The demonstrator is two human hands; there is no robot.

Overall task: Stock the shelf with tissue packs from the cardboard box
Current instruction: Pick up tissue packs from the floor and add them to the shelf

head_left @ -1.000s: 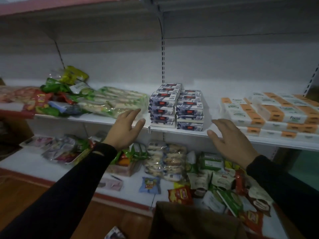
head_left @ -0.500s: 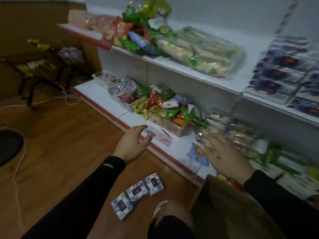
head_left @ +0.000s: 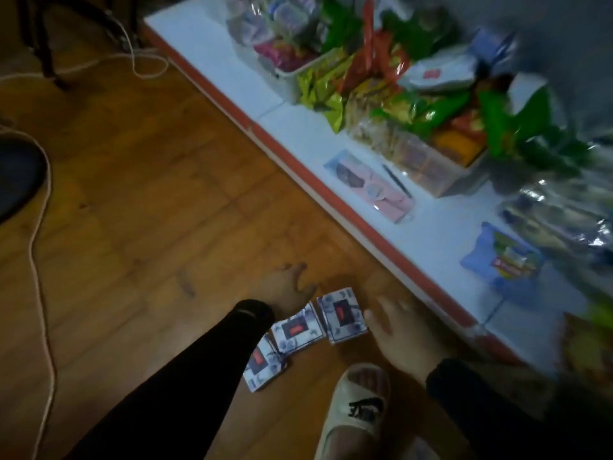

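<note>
Floor (head_left: 132, 194): three packs (head_left: 341, 313) unshelved; left hand (head_left: 285, 290), right hand (head_left: 401, 336) spread above, holding nothing.

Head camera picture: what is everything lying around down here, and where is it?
tissue packs: three, white and blue with red labels, in a row on the floor
wooden floor: one, brown
bottom shelf: one, white with red edge, right
snack bags: many, green, yellow, red, piled on shelf
blue packet: one, on shelf
cord: one, white, left floor
slipper: one, pale, bottom
left hand: open, above packs
right hand: open, beside packs
</note>
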